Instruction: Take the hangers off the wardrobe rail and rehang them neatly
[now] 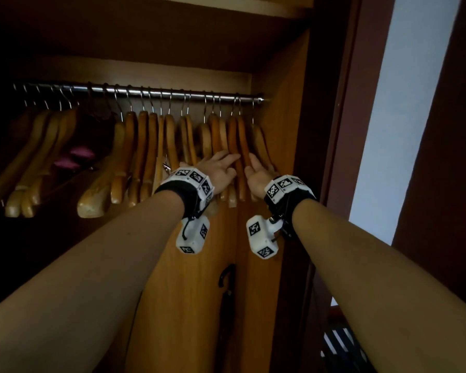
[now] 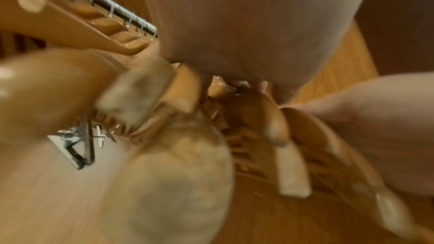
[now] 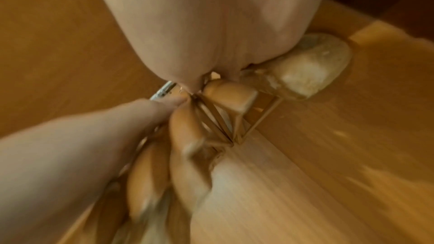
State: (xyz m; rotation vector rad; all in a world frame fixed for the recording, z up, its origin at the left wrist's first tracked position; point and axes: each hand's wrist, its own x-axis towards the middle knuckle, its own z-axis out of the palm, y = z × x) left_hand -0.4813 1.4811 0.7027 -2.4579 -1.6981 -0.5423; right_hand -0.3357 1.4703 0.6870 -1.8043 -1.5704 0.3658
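While both forearms reach up into the wardrobe, each wearing a black wrist strap with white marker blocks, the left hand [image 1: 218, 170] and the right hand [image 1: 257, 175] meet among the wooden hangers [image 1: 237, 146] near the right end of the rail [image 1: 172, 94]. From the head view the left hand's fingers [image 1: 228, 158] lie fairly straight and spread, pressed against the lower arm of a hanger, with nothing clearly wrapped in them. The right hand sits just beside it, its fingers reaching in around a neighbouring hanger arm; whether they close on it I cannot tell, as both wrist views are blurred and show only palm, thumb and blunt hanger ends crowded together. Further up, the hangers hang by metal hooks all along the chrome rail, bunched unevenly, those toward the left end swung at a slant. A dark garment with a pink patch [image 1: 76, 154] hangs between the left group and the middle group. Behind everything stands the wardrobe's orange-brown side panel [image 1: 283, 130], and a dark hook-shaped handle [image 1: 226, 275] shows low down below the hands.
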